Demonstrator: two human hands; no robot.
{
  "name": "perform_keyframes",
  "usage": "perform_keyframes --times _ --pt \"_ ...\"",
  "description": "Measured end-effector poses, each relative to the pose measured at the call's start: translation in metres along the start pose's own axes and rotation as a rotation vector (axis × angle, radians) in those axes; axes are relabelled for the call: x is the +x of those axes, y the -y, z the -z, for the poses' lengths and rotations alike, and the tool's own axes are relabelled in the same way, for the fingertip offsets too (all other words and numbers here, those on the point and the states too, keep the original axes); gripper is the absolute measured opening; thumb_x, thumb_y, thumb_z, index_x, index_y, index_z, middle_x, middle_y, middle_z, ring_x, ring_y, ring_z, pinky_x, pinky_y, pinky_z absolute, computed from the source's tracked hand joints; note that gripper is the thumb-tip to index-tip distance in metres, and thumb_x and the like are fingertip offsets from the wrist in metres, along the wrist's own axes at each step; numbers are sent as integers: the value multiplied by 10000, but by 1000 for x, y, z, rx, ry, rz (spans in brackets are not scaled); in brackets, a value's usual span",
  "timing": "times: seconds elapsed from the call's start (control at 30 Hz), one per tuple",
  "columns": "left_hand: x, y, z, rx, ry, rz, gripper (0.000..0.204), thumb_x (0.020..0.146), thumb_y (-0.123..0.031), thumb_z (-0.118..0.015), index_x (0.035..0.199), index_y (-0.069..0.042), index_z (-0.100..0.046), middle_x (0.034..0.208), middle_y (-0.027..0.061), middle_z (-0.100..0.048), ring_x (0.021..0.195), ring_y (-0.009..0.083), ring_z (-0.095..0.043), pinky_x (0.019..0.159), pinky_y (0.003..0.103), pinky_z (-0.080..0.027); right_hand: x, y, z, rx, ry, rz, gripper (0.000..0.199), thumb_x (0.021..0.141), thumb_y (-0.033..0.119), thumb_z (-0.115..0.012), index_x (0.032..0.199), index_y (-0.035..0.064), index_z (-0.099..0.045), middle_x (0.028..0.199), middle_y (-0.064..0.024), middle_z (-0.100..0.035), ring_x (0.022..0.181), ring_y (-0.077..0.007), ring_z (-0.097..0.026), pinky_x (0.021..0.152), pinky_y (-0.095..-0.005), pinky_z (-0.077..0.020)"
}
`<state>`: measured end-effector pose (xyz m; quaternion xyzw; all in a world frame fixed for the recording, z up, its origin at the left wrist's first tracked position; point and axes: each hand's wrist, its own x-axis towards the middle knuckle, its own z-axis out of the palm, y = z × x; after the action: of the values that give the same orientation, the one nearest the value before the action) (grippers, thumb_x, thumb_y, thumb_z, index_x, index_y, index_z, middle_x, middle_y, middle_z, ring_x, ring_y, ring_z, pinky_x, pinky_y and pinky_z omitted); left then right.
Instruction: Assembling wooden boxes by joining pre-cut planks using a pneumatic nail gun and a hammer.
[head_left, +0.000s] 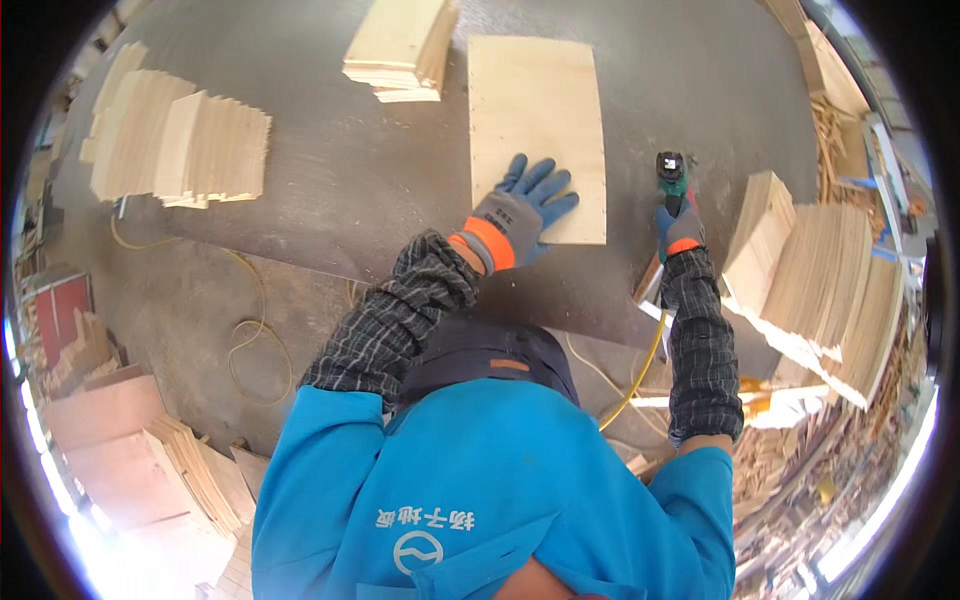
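Observation:
A pale rectangular plywood board [536, 110] lies flat on the dark table. My left hand [522, 212], in a grey-blue glove with an orange cuff, rests on its near end with fingers spread. To the right of the board, my right hand [680, 228] is closed around the grip of a green and black air nail gun [673, 180]. A yellow hose [640, 375] runs up toward that hand from below. The gun is apart from the board; its nose and the ends of my right fingers are hard to make out.
Thin wooden panels are stacked on the table at the far left [180, 135], beyond the board [400, 45], and at the right [815, 270]. The dark table [340, 190] ends just in front of me. A yellow hose loops on the floor [200, 320] at left. Wood scraps [800, 490] lie lower right.

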<state>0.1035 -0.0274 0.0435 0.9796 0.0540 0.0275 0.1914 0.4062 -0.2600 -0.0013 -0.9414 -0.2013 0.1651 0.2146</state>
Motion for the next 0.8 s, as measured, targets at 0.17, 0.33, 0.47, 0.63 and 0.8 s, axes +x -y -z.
perform_keyframes --times 0.17,0.33,0.47,0.63,0.8 --pt "-2 0 3 25 -61 -35 833 800 -344 -845 1557 -185 -536 1678 136 -418 1595 382 -305 1327 615 -171 40 18 -33 -119 -117 -20 580 861 318 -765 1339 23 -620 1038 -252 -771 1031 -461 -743 908 -529 -564" --pt "-1 -2 0 -8 -83 -43 825 811 -374 -850 1553 -187 -540 1678 138 -417 1599 374 -300 1332 606 -169 39 23 -36 -94 -128 40 668 878 345 -791 1392 -6 -549 1234 -298 -715 1118 -480 -710 937 -531 -550" --pt "0 -1 12 5 -16 -39 825 809 -435 -860 1529 -165 -559 1658 172 -433 1584 396 -321 1315 613 -208 -3 46 -31 -123 -269 190 712 893 362 -800 1436 -12 -533 1328 -326 -660 1170 -488 -684 982 -518 -542" --pt "-20 2 11 -257 -497 22 822 826 -506 -859 1489 -102 -589 1572 234 -519 1479 443 -469 1248 613 -337 -64 67 -46 166 -253 385 651 1005 332 -702 1503 -54 -536 1437 -307 -632 1357 -414 -608 1136 -430 -479" --pt "-63 40 -23 -678 -613 762 981 841 -592 -840 1531 24 -514 1533 301 -545 1431 463 -519 1193 486 -427 -72 78 -79 662 276 50 507 1099 400 -565 1360 -19 -680 1264 -179 -753 1096 -246 -719 951 -384 -570"
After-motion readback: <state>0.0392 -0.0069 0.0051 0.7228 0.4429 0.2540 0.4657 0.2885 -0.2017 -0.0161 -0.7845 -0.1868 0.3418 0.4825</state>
